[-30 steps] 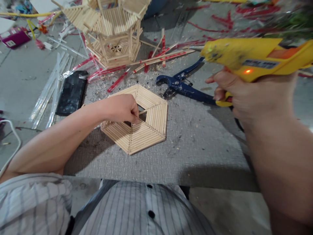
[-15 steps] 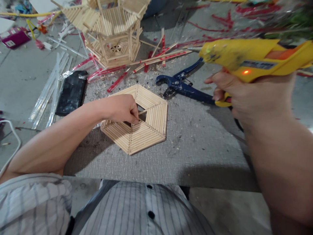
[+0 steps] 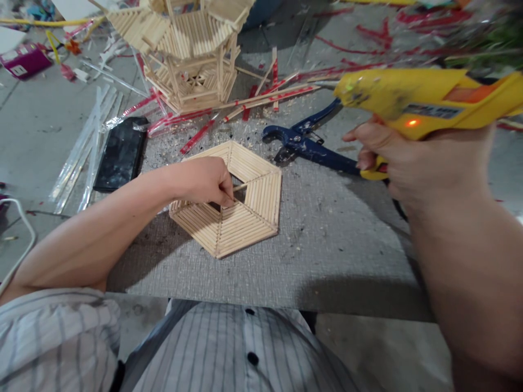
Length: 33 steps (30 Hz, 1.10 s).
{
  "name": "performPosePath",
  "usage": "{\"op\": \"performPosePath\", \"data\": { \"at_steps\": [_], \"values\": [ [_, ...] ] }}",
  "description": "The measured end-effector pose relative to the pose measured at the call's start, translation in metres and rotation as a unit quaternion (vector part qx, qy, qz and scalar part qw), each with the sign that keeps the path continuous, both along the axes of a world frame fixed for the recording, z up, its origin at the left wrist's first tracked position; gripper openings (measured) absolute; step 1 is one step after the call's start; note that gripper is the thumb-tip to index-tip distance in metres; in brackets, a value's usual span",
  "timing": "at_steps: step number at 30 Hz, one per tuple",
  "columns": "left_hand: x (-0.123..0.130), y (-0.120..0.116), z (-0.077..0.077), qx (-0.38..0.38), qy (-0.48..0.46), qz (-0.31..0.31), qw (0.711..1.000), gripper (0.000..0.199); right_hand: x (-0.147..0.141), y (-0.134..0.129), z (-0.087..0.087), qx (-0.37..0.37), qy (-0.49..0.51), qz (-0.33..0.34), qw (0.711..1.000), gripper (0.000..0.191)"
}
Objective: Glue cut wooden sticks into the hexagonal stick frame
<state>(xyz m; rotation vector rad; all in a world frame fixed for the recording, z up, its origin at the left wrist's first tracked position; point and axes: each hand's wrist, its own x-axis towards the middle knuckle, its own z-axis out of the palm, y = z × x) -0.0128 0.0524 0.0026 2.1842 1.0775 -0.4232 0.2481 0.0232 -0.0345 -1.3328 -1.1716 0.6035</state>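
Note:
A hexagonal panel of pale wooden sticks lies flat on the grey board, with an opening at its centre. Over that opening is my left hand, its fingers pinched together at the inner edge; what they hold, if anything, is hidden. My right hand grips a yellow glue gun with an orange light lit on its side. The gun's nozzle points left, above and away from the panel. Blue-handled pliers rest beneath the gun, right of the panel.
Behind the panel stands a stick-built pavilion model. Loose sticks with red strips lie beside it. At left are a black box, clear glue sticks and a white cable. The grey board's front edge is near my body.
Everything on the board appears shifted very slightly right in the view. Both hands keep the same pose, and the glue gun stays in my right hand.

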Motion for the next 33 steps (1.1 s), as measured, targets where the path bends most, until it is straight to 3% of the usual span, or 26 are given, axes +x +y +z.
{"op": "performPosePath", "data": {
  "at_steps": [10,16,33],
  "values": [
    [-0.0022,0.0047,0.0009,-0.017,0.007,-0.028,0.999,0.02,-0.0014,-0.0017,0.0007,0.005,-0.029,0.013,0.999,0.041],
    [-0.0011,0.0036,0.0002,-0.014,0.019,-0.012,1.0,0.021,-0.0012,-0.0002,-0.0015,0.019,-0.029,0.013,0.999,0.048],
    [0.0011,0.0007,0.0021,0.0,0.018,0.005,1.0,0.018,-0.0027,-0.0011,0.0,0.004,-0.035,0.011,0.999,0.043]
  ]
}}
